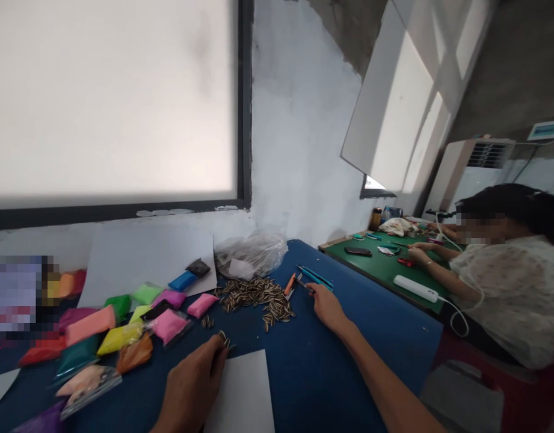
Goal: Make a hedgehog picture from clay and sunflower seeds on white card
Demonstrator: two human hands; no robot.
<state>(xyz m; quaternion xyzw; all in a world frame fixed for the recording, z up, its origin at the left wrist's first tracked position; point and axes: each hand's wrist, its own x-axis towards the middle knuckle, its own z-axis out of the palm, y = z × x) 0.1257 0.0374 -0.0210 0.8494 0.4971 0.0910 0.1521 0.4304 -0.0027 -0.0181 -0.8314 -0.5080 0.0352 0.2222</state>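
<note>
Striped sunflower seeds (252, 297) lie in a loose pile on the blue tabletop (349, 373). My left hand (193, 379) is closed at the edge of a sheet of white paper (247, 394), with a few seeds showing at its fingertips. Beyond the pile's right side, my right hand (328, 308) pinches a slim dark tool (302, 282), its exact kind too small to make out. Beside that tool's tip lies an orange-handled tool (290, 284). Blue pen-like sticks (316, 276) rest just behind my right hand.
Bags of coloured clay (91, 325) crowd the left side. A clear plastic bag (254, 252) sits behind the seeds against the wall. At right, another person (511, 282) works at a green table (380, 264) holding a phone (358, 251) and a white power strip (415, 288).
</note>
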